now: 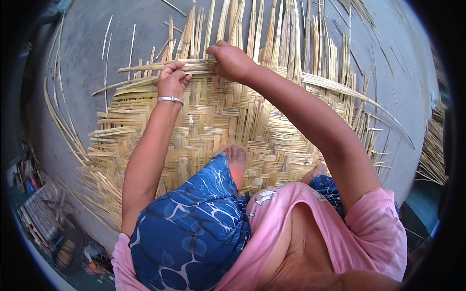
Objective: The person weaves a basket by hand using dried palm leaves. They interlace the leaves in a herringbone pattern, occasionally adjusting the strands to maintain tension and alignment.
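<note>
A half-woven mat of pale split-bamboo strips (281,138) lies on the floor beneath me, and my bare foot (235,154) rests on it. At its far edge, several crosswise strips (198,66) run between my two hands. My left hand (172,83), with a bracelet on the wrist, pinches these strips from the near side. To the right, my right hand (233,62) is curled closed over the strips, its thumb side by the upright strip ends. What its fingertips hold is partly hidden. Loose upright strips (276,41) fan out beyond the hands, away from me.
A long crosswise strip (359,92) sticks out past the mat's right side. Several loose strips (58,92) lie on the grey floor (80,63) at the left. A bundle of thin sticks (434,140) is at the far right, and clutter with a grey rack (39,213) fills the lower left.
</note>
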Tool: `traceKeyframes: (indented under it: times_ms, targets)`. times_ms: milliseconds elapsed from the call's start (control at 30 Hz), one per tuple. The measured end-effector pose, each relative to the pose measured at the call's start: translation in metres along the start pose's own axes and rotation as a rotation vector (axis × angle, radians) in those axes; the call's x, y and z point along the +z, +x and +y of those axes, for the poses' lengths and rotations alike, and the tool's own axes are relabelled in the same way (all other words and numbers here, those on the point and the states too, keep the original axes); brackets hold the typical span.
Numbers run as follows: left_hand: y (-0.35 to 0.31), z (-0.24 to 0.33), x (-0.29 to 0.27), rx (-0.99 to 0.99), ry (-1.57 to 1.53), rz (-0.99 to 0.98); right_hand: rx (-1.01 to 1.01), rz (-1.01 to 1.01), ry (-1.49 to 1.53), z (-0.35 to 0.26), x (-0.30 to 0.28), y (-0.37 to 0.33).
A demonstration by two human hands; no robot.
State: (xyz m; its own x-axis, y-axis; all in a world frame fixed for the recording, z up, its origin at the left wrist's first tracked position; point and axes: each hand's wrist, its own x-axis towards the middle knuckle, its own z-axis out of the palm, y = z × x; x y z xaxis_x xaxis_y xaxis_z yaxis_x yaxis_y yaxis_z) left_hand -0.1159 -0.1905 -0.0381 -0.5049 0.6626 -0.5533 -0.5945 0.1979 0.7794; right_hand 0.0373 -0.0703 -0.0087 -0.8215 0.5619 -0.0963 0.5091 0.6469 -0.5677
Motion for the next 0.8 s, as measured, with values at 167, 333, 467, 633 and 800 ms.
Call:
traceKeyframes:
  times_ms: [167,333,467,633,800]
  targets:
    - [-0.002,0.005,-0.013,0.005,-0.042,-0.163,0.203,-0.460,-0.059,-0.013,-0.006,0.036]
    - [-0.007,0.014,-0.025,-0.023,-0.082,-0.320,0.160,-0.623,0.004,-0.009,-0.011,0.050]
    - [-0.009,0.013,-0.031,-0.015,-0.050,-0.350,0.078,-0.723,-0.196,-0.022,-0.008,0.056]
    - [-0.010,0.012,-0.038,-0.023,0.014,-0.402,0.143,-0.662,-0.205,-0.023,-0.005,0.051]
    - [-0.009,0.032,-0.044,-0.120,0.165,-0.428,0.203,-0.464,-0.172,-0.023,-0.003,0.036]
